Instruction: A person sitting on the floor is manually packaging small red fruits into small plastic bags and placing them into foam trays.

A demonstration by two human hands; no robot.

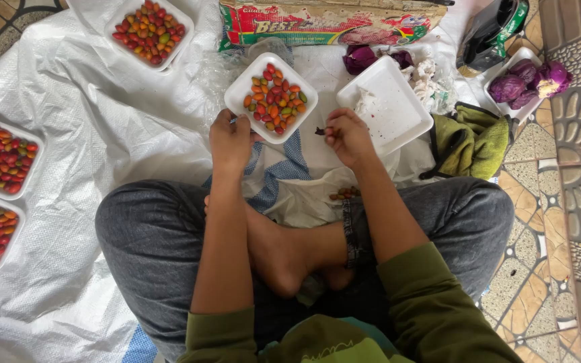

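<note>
A long flat red and green printed packet (331,23) lies sideways above my square white foam tray of small red and orange fruits (272,98). My left hand (230,140) grips its near corner. My right hand (348,136) pinches a tiny dark bit (320,131) beside the tray.

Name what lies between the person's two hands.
In the head view, the near corner of the white tray of small peppers lies between the left hand and right hand.
</note>
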